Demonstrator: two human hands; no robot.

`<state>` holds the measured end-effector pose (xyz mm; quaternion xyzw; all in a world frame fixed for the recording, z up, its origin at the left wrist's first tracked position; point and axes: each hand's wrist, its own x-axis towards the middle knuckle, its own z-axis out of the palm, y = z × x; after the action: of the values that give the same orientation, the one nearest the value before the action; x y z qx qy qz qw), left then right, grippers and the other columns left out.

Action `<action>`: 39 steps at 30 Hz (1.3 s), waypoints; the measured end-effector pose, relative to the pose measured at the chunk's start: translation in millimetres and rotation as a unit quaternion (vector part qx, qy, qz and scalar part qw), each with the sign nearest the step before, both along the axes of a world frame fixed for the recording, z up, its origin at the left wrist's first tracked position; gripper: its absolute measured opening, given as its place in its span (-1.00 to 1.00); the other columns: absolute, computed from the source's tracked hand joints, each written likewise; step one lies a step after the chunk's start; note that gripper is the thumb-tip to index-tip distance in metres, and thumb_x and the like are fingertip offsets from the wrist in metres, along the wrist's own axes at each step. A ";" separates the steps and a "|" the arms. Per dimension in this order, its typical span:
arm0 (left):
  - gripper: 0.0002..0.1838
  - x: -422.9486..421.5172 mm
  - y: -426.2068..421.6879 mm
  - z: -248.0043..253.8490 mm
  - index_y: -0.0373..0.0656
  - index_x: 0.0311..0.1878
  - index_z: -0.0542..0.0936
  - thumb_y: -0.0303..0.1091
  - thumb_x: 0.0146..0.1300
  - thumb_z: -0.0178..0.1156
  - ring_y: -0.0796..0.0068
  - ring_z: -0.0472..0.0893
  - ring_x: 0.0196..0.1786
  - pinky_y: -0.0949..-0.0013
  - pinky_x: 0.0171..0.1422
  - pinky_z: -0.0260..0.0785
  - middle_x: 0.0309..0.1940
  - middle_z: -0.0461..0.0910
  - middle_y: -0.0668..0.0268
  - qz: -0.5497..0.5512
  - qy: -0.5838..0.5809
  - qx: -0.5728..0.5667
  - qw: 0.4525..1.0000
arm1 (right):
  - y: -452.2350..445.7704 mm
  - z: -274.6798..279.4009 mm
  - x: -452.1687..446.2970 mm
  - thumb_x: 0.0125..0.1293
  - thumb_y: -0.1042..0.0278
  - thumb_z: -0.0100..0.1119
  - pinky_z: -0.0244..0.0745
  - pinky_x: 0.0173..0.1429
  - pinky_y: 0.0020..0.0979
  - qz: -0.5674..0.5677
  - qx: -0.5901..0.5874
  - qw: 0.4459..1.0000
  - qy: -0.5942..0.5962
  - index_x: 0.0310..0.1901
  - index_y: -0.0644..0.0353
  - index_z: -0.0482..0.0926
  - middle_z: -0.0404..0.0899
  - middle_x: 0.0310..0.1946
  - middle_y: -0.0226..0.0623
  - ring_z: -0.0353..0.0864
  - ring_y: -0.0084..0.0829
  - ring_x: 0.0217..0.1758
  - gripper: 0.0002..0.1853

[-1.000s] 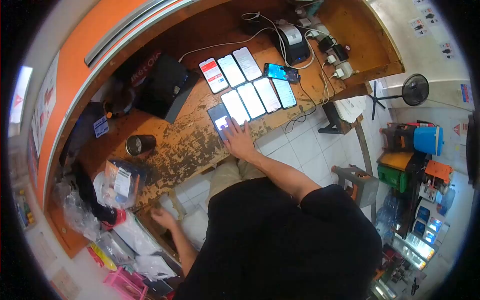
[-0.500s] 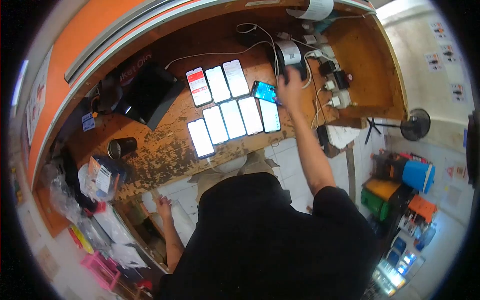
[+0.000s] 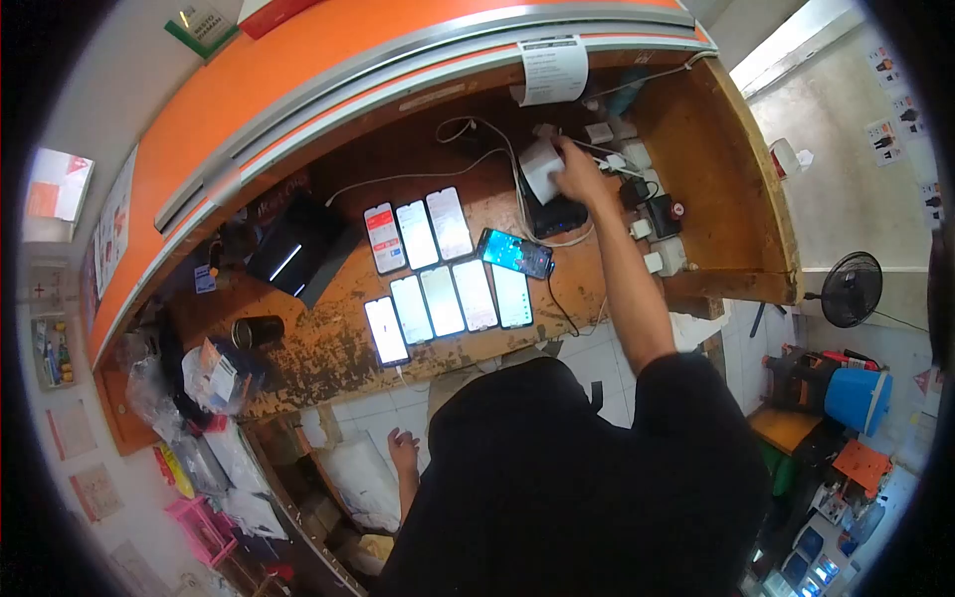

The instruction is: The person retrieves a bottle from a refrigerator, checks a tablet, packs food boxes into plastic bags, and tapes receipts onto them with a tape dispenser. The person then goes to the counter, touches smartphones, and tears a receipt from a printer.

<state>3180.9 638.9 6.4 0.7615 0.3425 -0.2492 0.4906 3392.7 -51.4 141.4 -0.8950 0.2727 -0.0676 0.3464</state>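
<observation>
My right hand (image 3: 577, 171) reaches to the back of the desk, fingers closed on a white paper slip (image 3: 540, 169). The slip rises over a low black device (image 3: 555, 217) that looks like a small receipt printer. Below it lies a smartphone with a blue screen (image 3: 515, 253), a black cable plugged into its right end, overlapping a lit phone (image 3: 512, 298). Several more lit smartphones (image 3: 441, 300) lie in two rows to the left. My left hand (image 3: 403, 450) hangs below the desk edge, holding nothing, its fingers loosely bent and apart.
Chargers and plugs (image 3: 637, 229) crowd the right side, with white cables looping across the wooden desk (image 3: 298, 358). A black box (image 3: 303, 249), a dark cup (image 3: 257, 330) and a plastic-wrapped packet (image 3: 221, 376) stand left. A printed receipt (image 3: 553, 70) hangs from the shelf edge.
My right hand has closed on the paper slip at the black device. The view has shifted, showing more of the orange shelf. My left hand still hangs below the desk.
</observation>
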 end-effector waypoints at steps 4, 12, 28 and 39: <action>-0.53 26.2 -6.5 12.0 -0.19 0.34 0.38 -0.34 0.42 0.17 0.37 0.67 -0.19 0.34 -0.14 0.51 -0.01 0.58 0.20 0.015 -0.081 0.007 0.997 | 33.7 -32.5 -64.6 0.12 0.70 0.19 0.51 0.20 -0.26 -0.098 0.128 0.945 -0.283 0.27 0.29 0.43 0.65 -0.01 0.03 0.66 -0.14 0.11 -0.40; -0.51 157.2 -228.8 163.7 -0.23 0.38 0.41 -0.37 0.43 0.20 0.36 0.60 0.13 0.30 0.22 0.47 0.16 0.59 0.15 -0.320 -0.323 -0.072 0.888 | 138.5 -9.0 -87.3 0.17 0.68 0.13 0.55 -0.07 -0.27 -0.139 0.185 0.949 -0.213 0.02 0.27 0.60 0.67 -0.32 -0.11 0.70 -0.18 -0.30 -0.65; -0.37 176.3 -486.1 107.3 -0.12 0.39 0.44 -0.15 0.25 0.21 0.13 0.32 0.50 -0.01 0.64 -0.01 0.40 0.42 0.15 -0.823 -0.306 0.179 0.444 | 54.4 23.0 -135.7 0.27 0.46 0.25 0.57 -0.13 -0.13 0.259 0.036 0.948 -0.184 -0.18 0.28 0.58 0.67 -0.32 -0.04 0.67 0.05 -0.24 -0.87; -0.26 185.7 -484.5 40.9 -0.15 0.53 0.27 -0.11 0.31 0.12 0.09 0.20 0.59 -0.02 0.66 -0.08 0.57 0.20 0.14 -0.770 -0.441 0.119 0.445 | -0.8 160.3 -132.1 0.31 0.30 0.39 0.46 0.07 -0.35 0.318 0.256 0.911 -0.063 -0.22 0.28 0.64 0.62 -0.21 -0.37 0.59 -0.42 -0.02 -0.79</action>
<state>3366.6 154.4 47.3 0.7707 -0.6213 -0.1120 0.0866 3260.6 -52.2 301.7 -0.8088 -0.0410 0.0621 0.5834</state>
